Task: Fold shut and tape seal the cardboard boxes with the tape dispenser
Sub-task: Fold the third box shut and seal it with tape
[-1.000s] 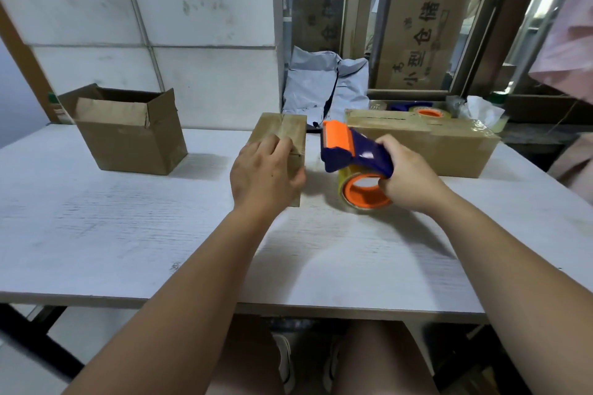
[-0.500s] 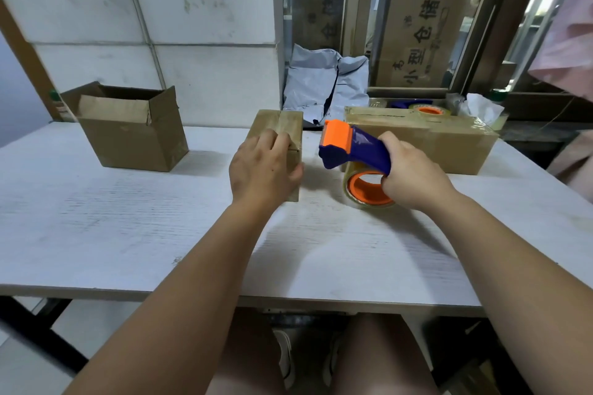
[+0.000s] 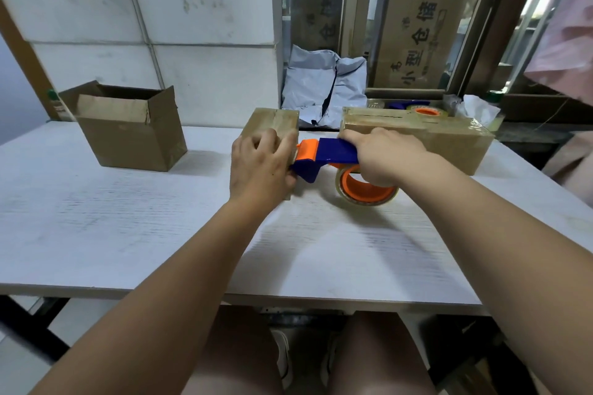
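Cardboard box (image 3: 276, 120) on worktop (image 3: 128, 234), left hand (image 3: 260, 167) curled over its top, holding | right hand (image 3: 382, 157) grips tape dispenser (image 3: 333, 152) just right of box, long axis left-right, nose at box's right face | judged: starting tape

Left hand (image 3: 260, 167), right hand (image 3: 382, 157), fingers curled.

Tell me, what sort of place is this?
Likely a small packing or storage room: the right hand grips a tape dispenser beside a small box under the left hand, an open box stands on the white table, and grey mailing bags lie behind.
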`<control>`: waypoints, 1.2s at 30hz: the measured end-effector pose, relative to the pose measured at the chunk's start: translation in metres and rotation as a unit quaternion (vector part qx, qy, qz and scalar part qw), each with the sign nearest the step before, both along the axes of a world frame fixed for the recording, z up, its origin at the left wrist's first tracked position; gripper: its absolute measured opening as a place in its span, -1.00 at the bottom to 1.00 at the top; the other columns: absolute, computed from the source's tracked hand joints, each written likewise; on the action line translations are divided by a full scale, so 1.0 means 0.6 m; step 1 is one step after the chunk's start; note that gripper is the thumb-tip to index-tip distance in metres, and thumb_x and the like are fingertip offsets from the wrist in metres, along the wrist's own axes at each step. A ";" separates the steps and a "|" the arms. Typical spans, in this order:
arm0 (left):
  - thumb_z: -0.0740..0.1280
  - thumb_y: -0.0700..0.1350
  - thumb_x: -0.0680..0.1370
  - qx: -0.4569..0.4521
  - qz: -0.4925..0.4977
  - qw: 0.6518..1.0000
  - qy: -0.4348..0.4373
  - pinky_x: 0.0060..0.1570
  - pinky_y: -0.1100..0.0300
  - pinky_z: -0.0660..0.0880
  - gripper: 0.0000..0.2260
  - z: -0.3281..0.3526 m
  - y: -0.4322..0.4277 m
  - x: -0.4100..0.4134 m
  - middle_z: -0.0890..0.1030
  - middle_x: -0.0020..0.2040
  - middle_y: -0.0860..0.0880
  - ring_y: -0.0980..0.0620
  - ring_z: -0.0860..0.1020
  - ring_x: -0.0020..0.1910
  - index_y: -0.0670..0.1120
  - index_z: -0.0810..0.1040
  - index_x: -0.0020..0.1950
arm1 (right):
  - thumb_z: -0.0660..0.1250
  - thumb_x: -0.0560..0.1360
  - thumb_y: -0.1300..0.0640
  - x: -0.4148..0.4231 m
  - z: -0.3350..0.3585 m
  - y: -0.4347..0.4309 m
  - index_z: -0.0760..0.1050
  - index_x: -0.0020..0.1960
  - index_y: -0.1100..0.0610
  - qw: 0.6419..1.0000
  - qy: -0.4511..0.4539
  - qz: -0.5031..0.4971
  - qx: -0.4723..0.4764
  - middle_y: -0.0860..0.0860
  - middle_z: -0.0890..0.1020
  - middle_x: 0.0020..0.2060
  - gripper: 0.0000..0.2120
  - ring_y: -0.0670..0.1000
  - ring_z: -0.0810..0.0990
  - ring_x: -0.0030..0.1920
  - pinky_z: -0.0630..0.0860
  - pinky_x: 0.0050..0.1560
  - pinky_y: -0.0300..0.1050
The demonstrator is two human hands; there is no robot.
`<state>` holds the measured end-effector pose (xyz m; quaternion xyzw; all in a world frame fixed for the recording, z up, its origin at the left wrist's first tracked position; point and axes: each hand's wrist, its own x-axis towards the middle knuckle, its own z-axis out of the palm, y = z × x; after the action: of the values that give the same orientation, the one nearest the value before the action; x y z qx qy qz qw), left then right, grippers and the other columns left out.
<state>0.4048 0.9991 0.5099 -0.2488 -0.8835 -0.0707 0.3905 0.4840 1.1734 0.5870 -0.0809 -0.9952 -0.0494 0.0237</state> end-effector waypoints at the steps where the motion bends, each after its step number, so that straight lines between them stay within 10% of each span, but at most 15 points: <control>1: 0.51 0.01 0.17 -0.005 -0.010 1.000 -0.008 -0.02 -0.07 0.45 -0.37 -0.002 0.000 0.000 0.52 -0.12 -0.14 -0.18 0.49 -0.20 -0.01 0.48 0.22 | 0.12 0.52 0.24 -0.002 0.005 -0.002 0.13 0.44 -0.18 1.000 -0.005 -0.005 0.006 0.07 0.42 -0.01 -0.43 0.13 0.41 -0.08 0.30 -0.22 -0.03; 12: 0.36 0.21 0.44 -0.012 -0.044 0.990 -0.135 0.36 -0.09 0.16 -0.46 0.027 -0.004 0.010 0.40 0.30 -0.09 -0.16 0.36 0.25 0.17 0.38 0.41 | 0.23 0.45 0.25 -0.037 0.026 -0.008 0.20 0.44 -0.11 0.997 -0.066 0.011 0.036 0.03 0.48 0.00 -0.38 0.11 0.48 -0.03 0.53 0.01 0.05; 20: -0.02 0.60 0.20 -0.171 -0.038 0.976 -0.128 0.29 -0.08 0.22 -0.22 0.040 -0.008 -0.003 0.32 0.28 -0.06 -0.17 0.31 0.19 0.18 0.61 0.13 | 0.20 0.49 0.26 -0.044 0.032 -0.009 0.42 0.29 -0.02 0.988 -0.111 0.039 0.098 0.01 0.55 0.01 -0.59 0.10 0.53 -0.01 0.49 -0.04 -0.05; 30: 0.31 0.12 0.50 -0.159 -0.057 0.977 -0.133 0.31 -0.05 0.13 -0.75 0.034 -0.010 -0.004 0.25 0.32 -0.05 -0.21 0.25 0.24 0.17 0.62 0.15 | 0.07 0.47 0.37 -0.039 -0.012 0.051 0.52 0.14 0.13 0.969 -0.209 -0.053 -0.122 0.15 0.57 -0.19 -0.62 0.07 0.59 -0.30 0.53 -0.30 -0.08; 36: 0.30 0.14 0.48 -0.145 -0.094 0.960 -0.220 0.38 -0.10 0.09 -0.80 0.052 -0.009 -0.008 0.23 0.38 -0.07 -0.22 0.17 0.40 0.23 0.62 0.06 | 0.06 0.47 0.39 -0.032 -0.023 0.069 0.49 0.19 0.14 0.953 -0.210 -0.100 -0.195 0.25 0.55 -0.03 -0.60 0.17 0.66 -0.05 0.62 -0.14 0.16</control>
<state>0.3999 0.9935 0.5412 -0.3632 -0.9210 -0.0309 0.1375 0.4649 1.2150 0.5730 -0.1713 -0.9547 0.1273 -0.2075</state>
